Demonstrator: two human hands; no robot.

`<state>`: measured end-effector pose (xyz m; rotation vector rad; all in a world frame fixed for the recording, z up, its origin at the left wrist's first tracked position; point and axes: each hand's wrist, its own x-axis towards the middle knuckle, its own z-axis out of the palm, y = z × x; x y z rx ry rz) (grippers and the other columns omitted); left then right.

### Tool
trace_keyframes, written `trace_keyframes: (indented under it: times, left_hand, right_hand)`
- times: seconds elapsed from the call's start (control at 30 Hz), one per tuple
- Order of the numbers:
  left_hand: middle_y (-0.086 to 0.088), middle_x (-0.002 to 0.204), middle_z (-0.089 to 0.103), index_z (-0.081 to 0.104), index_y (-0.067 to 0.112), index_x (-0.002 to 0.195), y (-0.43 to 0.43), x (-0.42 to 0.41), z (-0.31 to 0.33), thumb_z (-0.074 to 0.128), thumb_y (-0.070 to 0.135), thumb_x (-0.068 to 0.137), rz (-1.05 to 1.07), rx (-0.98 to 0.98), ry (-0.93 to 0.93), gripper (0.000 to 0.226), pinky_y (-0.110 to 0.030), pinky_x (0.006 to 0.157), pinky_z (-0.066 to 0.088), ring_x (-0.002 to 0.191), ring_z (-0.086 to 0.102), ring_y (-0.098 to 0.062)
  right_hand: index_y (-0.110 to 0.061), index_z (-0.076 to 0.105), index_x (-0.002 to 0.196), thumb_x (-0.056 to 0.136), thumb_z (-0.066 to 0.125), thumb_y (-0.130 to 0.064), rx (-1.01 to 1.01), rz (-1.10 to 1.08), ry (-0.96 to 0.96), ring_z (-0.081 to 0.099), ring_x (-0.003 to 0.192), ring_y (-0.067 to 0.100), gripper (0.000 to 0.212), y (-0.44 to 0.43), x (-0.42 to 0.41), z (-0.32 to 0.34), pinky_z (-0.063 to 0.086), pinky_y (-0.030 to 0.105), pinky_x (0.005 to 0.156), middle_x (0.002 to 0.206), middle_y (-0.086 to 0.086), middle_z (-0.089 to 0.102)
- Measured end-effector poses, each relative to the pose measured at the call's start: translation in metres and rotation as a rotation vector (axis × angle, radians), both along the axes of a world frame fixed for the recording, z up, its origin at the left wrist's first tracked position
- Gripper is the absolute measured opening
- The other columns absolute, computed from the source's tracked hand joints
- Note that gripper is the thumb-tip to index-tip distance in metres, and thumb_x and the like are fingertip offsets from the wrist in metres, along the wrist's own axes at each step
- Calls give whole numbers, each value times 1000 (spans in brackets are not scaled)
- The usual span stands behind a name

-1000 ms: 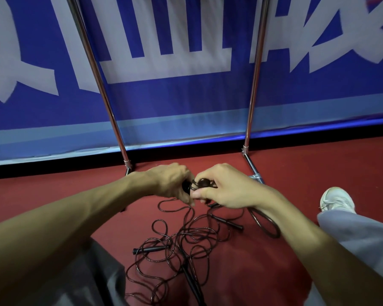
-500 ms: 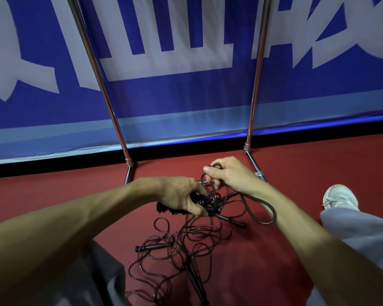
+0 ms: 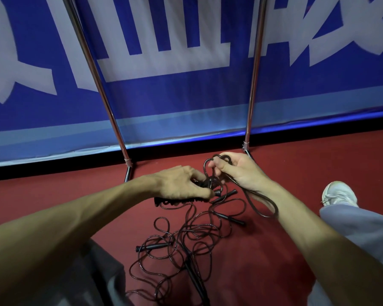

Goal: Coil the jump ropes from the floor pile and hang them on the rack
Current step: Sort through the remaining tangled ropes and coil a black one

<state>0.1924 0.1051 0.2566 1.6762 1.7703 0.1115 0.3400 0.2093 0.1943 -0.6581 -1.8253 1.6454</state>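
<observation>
A tangle of dark jump ropes [image 3: 181, 246] with black handles lies on the red floor in front of me. My left hand [image 3: 181, 184] grips the black handles of one rope [image 3: 177, 200] just above the pile. My right hand [image 3: 237, 171] pinches a loop of that rope's cord [image 3: 208, 167], lifted a little above the left hand; the cord trails down in a wide loop [image 3: 265, 206] under my right wrist. The chrome rack's two uprights [image 3: 97, 85] rise behind my hands; its top bar is out of view.
A blue and white banner wall [image 3: 186, 111] stands right behind the rack. The rack's feet [image 3: 128, 173] rest on the red floor. My grey trouser legs [image 3: 358, 235] and a white shoe [image 3: 338, 193] are at the right; my other knee is at lower left.
My hands were close together on the handles; the right hand has since drawn a loop of cord up and to the right, while the left hand dropped slightly with the handles.
</observation>
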Motion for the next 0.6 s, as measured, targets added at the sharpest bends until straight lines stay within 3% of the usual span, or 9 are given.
trace_keyframes:
  times: [0.1, 0.33, 0.43, 0.5, 0.53, 0.6]
  left_hand:
    - [-1, 62, 51, 63, 21, 80, 0, -8, 3, 59, 29, 89, 59, -82, -142, 13, -20, 44, 39, 50, 46, -18]
    - [1, 67, 48, 61, 5, 99, -7, -13, 16, 53, 20, 93, 25, -89, -195, 18, -18, 44, 39, 51, 42, -11]
    - [3, 63, 47, 62, 5, 96, -9, -14, 17, 55, 19, 92, 3, -88, -239, 17, -18, 43, 37, 49, 41, -11]
    - [3, 60, 47, 61, 3, 89, -8, -14, 18, 58, 22, 89, 26, -64, -298, 19, -17, 42, 37, 46, 42, -11]
    - [2, 59, 48, 61, 4, 86, -8, -15, 20, 59, 22, 89, 53, -41, -326, 19, -17, 41, 36, 46, 42, -11]
    - [-2, 60, 50, 61, 3, 83, -5, -19, 22, 61, 25, 88, 122, 17, -360, 23, -20, 43, 37, 48, 44, -16]
  right_hand:
    - [-8, 65, 85, 80, 59, -29, -3, 80, 23, 59, 46, 13, 23, 2, 7, 0, 49, 22, 50, 58, -6, 57]
    - [-8, 52, 71, 84, 64, -30, -57, 49, -51, 42, 29, 12, 28, 2, 8, -10, 31, 21, 38, 50, -7, 52]
    - [-10, 50, 91, 80, 66, -29, -91, 60, -17, 32, 25, 10, 27, 0, 3, -11, 24, 17, 34, 53, -2, 54]
    - [-17, 46, 104, 88, 62, -21, -73, 50, 18, 31, 26, 9, 23, -4, -1, -9, 23, 15, 33, 52, -1, 53]
    - [-22, 48, 104, 93, 59, -14, -27, 23, -6, 31, 28, 8, 17, -8, -2, -9, 23, 15, 33, 54, 1, 53]
    - [-29, 58, 100, 98, 46, -1, 62, -33, -102, 34, 31, 7, 31, -18, -8, -8, 25, 17, 31, 67, 5, 57]
